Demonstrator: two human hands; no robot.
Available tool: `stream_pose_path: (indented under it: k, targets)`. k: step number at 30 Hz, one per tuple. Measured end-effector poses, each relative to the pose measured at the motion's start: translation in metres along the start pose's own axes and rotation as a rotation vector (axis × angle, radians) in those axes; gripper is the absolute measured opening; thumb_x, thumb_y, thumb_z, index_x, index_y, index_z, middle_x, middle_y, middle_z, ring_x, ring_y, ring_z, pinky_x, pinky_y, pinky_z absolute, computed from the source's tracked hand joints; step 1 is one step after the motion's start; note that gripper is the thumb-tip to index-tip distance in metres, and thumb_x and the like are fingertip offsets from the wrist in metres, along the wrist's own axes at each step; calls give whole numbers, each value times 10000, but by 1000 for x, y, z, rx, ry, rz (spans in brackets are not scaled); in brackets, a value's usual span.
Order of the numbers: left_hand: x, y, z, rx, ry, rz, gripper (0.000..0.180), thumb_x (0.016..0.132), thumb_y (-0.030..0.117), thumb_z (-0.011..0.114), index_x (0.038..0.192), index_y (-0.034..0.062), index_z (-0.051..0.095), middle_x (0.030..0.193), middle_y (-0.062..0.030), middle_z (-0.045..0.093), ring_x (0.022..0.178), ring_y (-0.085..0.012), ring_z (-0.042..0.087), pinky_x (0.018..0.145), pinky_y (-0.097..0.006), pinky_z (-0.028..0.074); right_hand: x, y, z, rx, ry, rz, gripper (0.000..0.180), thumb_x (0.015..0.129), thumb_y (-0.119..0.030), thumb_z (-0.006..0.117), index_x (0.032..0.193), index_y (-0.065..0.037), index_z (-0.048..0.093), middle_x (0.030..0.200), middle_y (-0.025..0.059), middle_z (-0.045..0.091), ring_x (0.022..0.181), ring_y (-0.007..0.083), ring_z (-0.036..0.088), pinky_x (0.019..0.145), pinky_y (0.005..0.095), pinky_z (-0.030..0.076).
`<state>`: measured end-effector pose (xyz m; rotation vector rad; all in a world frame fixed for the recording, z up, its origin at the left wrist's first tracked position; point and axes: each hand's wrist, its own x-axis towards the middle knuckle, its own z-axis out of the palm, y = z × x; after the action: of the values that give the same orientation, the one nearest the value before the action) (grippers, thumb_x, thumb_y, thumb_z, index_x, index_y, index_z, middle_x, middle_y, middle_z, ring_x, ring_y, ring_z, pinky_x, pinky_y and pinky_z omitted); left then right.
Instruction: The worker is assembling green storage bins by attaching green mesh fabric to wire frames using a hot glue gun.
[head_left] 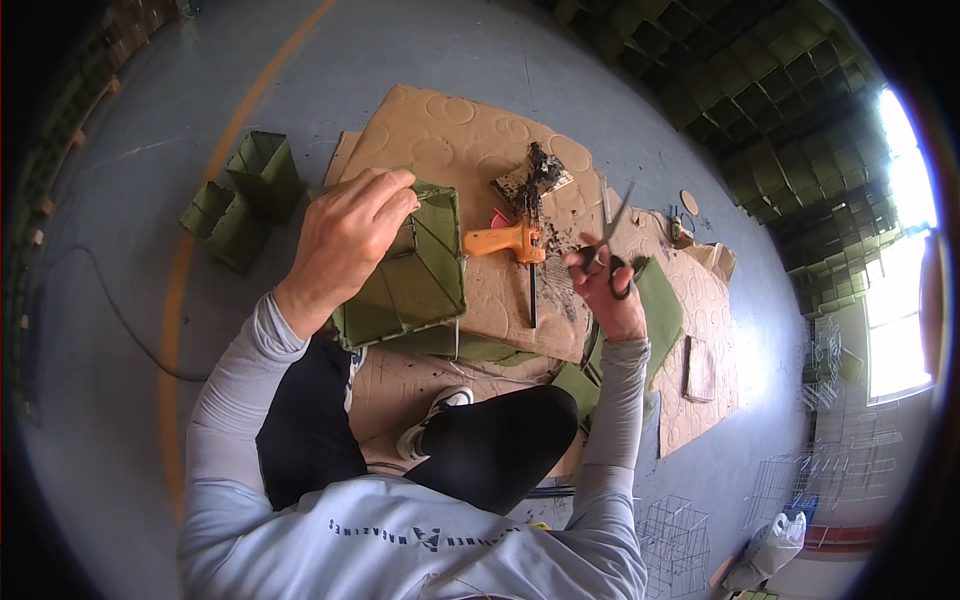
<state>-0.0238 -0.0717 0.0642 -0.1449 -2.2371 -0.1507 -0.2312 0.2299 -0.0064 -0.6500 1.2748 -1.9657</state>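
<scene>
My left hand pinches the upper left edge of an open green fabric box, which stands tilted in front of my legs. A bit of green fabric sticks out at my fingertips. In my right hand is a pair of scissors, fingers through the black handles, blades pointing up and away. The scissors are apart from the box. Between the box and the scissors lies an orange glue gun with a black nozzle. Beyond it sits a block smeared with black residue.
Cardboard sheets cover the floor before me. Two more green boxes stand at the left, near a dark cable. Green fabric pieces lie right of my right hand. Wire frames stand at lower right; stacked green boxes line the far right.
</scene>
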Motion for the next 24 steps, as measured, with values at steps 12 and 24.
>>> stream_pose_path:
  k: [12, 24]
  targets:
    - [-1, 5, -2, -109, 26, -17, 164, 737, -33, 716, 874, -28, 626, 1015, -87, 632, 879, -239, 648, 682, -327, 559, 12, 12, 82, -267, -550, 244, 827, 768, -547, 756, 1288, 64, 556, 784, 28, 615, 684, 78, 542, 613, 226, 442]
    - [-1, 7, -4, -161, -11, -40, 148, 747, -44, 703, 865, -26, 616, 1016, -88, 631, 892, -250, 645, 701, -341, 554, 20, 20, 96, -177, -571, 222, 804, 804, -540, 728, 1292, 71, 542, 782, 15, 590, 676, 79, 524, 637, 226, 435]
